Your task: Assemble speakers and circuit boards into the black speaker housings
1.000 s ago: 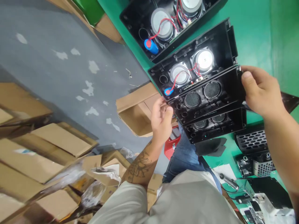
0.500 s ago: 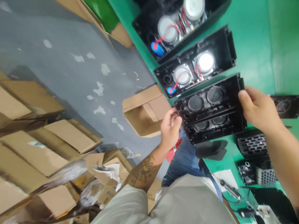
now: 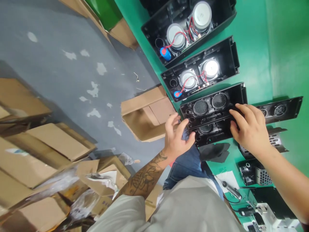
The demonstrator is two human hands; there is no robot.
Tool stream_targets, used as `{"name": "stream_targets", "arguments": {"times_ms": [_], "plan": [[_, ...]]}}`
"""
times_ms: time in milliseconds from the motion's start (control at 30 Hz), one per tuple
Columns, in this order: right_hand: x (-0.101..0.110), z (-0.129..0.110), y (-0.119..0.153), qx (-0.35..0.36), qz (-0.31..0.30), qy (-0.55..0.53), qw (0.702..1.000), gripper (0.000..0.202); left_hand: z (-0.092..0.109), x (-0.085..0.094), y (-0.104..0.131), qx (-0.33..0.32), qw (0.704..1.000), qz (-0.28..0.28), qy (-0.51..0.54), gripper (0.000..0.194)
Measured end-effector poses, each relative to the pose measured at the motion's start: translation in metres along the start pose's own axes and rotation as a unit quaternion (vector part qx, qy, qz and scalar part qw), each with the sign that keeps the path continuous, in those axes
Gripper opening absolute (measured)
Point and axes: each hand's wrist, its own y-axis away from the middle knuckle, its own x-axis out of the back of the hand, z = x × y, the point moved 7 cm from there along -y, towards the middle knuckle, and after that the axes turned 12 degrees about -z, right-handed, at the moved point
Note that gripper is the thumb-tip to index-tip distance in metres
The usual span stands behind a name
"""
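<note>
Two black speaker housings with round mesh grilles lie side by side on the green table (image 3: 256,71): an upper housing (image 3: 209,111) and a lower housing (image 3: 214,130). My left hand (image 3: 178,135) is at their left ends, fingers spread and holding nothing. Over their right part is my right hand (image 3: 251,129), its fingers apart and bent down near the housings; whether the fingertips touch is unclear. Just above lies a housing with two speakers (image 3: 200,77), red wires and a blue part. A deeper speaker housing (image 3: 189,30) sits beyond it.
An open cardboard box (image 3: 147,114) stands on the floor left of the table. More cartons (image 3: 58,141) fill the lower left. Right of the housings are a black panel (image 3: 281,109), perforated covers (image 3: 263,175), dark sheets (image 3: 214,152) and a handheld tool (image 3: 231,190).
The two grille housings have come down onto the table. Both hands have loosened their hold, and my right hand has moved left over the housings' right part.
</note>
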Motion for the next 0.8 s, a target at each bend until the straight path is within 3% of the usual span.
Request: {"name": "stream_targets", "arguments": {"times_ms": [167, 433, 600, 800], "plan": [[-0.009, -0.005, -0.003, 0.022, -0.018, 0.030, 0.999, 0.023, 0.002, -0.010, -0.001, 0.017, 0.999, -0.032, 0.034, 0.037], [-0.010, -0.002, -0.005, 0.031, -0.004, 0.019, 0.999, 0.023, 0.003, -0.012, -0.002, 0.037, 0.998, -0.020, 0.049, 0.022], [-0.005, 0.009, 0.007, -0.019, 0.045, -0.001, 0.999, 0.017, 0.000, -0.013, -0.001, 0.049, 0.998, -0.020, 0.044, 0.019], [-0.010, 0.027, 0.039, -0.087, 0.082, -0.063, 0.991, 0.019, 0.010, -0.010, -0.003, 0.010, 0.999, 0.017, -0.025, 0.029]]}}
